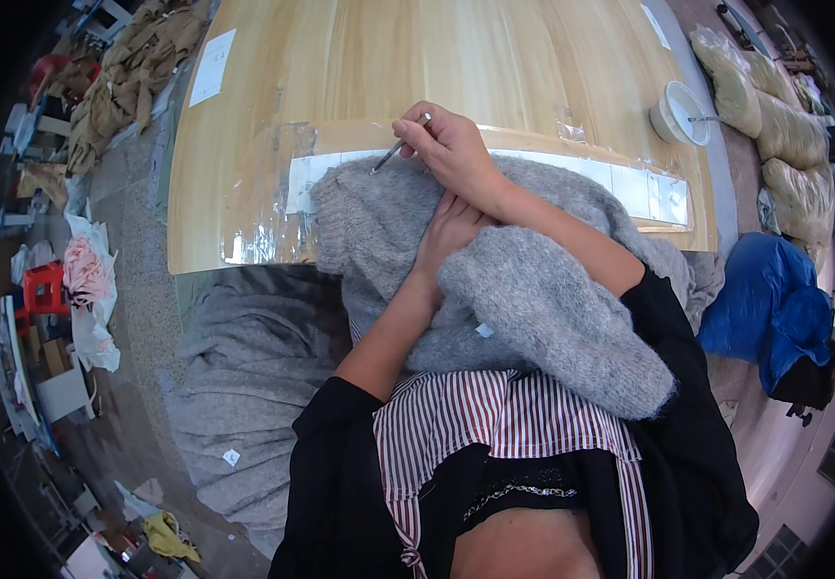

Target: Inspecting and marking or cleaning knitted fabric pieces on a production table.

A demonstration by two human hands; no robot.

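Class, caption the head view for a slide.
The right hand points a slim tool at a grey knitted garment; the left hand rests on it.

A sweater (552,299) lies over the near edge of that worktable (417,58), with a tub (664,121) by the table's right edge. Left of the table there's a stool (43,287); over to the right, sacks (792,135).
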